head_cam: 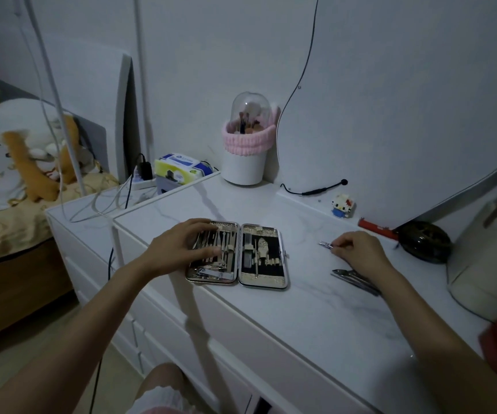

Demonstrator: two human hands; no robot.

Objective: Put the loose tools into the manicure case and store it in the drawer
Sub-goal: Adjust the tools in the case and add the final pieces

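Note:
The manicure case [261, 255] lies open flat on the white dresser top [301, 309]; its left half is full of metal tools and its right half holds a few. My left hand [187, 246] rests with spread fingers on the left half. To the right of the case, my right hand [358, 249] pinches a small metal tool [326, 245] at the tabletop. Loose nippers and a thin tool [356, 280] lie on the top just in front of my right wrist.
A dark round object [423, 242], a red lighter-like item [375, 227] and a small toy figure [343, 206] sit at the back right. A brush holder with a pink band [247, 150] stands against the wall. Drawer fronts [157, 339] lie below the top.

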